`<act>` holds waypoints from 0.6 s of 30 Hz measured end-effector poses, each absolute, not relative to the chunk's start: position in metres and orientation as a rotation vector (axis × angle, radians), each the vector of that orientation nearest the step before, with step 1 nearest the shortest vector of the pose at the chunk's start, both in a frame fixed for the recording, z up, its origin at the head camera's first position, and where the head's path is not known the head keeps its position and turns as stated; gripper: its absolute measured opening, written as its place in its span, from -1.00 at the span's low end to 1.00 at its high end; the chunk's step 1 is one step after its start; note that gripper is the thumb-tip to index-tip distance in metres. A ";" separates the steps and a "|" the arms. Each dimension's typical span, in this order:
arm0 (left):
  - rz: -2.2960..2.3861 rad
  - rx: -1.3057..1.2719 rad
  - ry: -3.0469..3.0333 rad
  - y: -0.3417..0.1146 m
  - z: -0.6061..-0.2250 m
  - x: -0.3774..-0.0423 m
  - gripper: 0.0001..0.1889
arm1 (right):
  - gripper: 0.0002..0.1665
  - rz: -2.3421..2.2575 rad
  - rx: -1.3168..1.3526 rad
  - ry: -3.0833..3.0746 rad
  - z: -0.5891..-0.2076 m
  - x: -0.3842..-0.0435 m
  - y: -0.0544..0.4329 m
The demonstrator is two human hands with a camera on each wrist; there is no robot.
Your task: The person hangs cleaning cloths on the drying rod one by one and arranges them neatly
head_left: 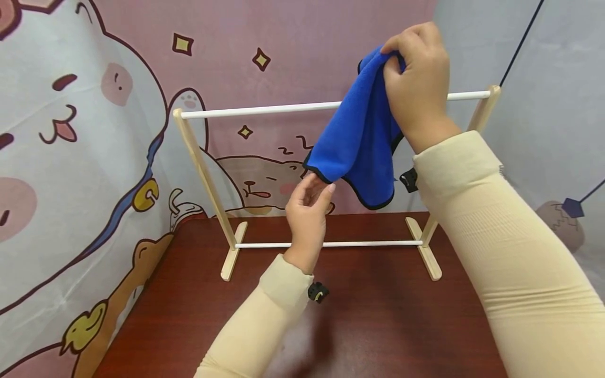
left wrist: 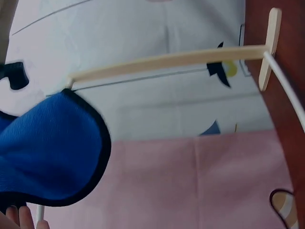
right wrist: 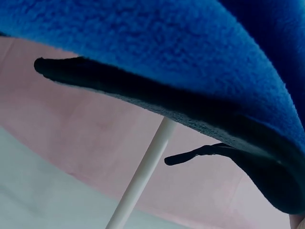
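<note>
A blue cloth (head_left: 352, 142) with black edging hangs in folds before the upper white bar of a small wooden rack (head_left: 203, 165). High on the right, my right hand (head_left: 418, 73) pinches the cloth's top between thumb and fingers. Beneath the cloth's lower left corner is my left hand (head_left: 308, 215), its fingertips at the black edge and its thumb apart from them. In the left wrist view, fingertips (left wrist: 26, 218) show just under the cloth (left wrist: 52, 148). The right wrist view is largely filled by fuzzy cloth (right wrist: 143, 43); it does not show the right hand's grip.
The rack's upper bar (head_left: 260, 110) runs behind the cloth, and a thinner lower bar (head_left: 368, 243) joins its feet. It stands on a reddish-brown table (head_left: 378, 315). A pink and white cartoon-printed backdrop (head_left: 302, 52) rises behind and beside it.
</note>
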State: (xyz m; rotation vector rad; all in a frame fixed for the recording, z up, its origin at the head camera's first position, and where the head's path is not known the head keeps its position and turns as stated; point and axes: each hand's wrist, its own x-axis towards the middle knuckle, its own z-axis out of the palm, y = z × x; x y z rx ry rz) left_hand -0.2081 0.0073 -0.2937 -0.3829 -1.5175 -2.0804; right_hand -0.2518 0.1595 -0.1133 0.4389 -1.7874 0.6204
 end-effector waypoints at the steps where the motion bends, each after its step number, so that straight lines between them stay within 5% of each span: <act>1: -2.080 -0.381 -1.508 0.005 -0.290 -0.210 -0.62 | -0.76 0.628 0.435 -1.789 -0.114 -0.252 0.160; 18: -1.978 -0.425 -1.454 -0.029 -0.241 -0.238 -0.64 | -0.74 0.744 0.291 -1.826 -0.113 -0.256 0.160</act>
